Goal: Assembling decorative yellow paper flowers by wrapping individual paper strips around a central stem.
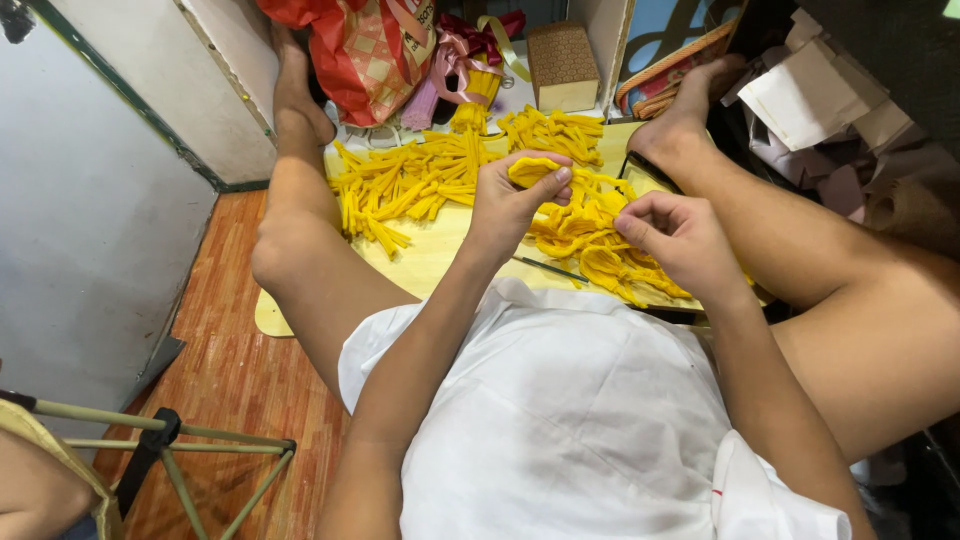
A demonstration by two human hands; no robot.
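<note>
- Nearest the camera, the person sits on the wooden floor (235,370) in a white shirt (560,420), legs spread to either side of a pale yellow board (440,250) that serves as the bench.
- The left hand (510,205) is closed on a folded yellow strip (535,170), thumb and fingers pinching its looped end just above the board.
- The right hand (680,235) hovers just beside it, fingertips drawn together over the heap below; whether it grips anything cannot be told, as the fingers hide it.
- Under the right hand lies a heap of looped yellow pieces (600,250), curled and bunched, which look like the finished ones. By judgement a fair share is done.
- A thin dark rod (550,268) lies on the board beside that heap.
- Farther out, a wide spread of straight yellow strips (420,180) covers the left and far part of the board, with another clump (550,130) behind. These seem untouched, so more than half appears left.
- Beyond the board stand a red bag (350,50), pink ribbons (460,50) and a small brown box (562,65); crumpled paper (830,100) lies at the far right.
</note>
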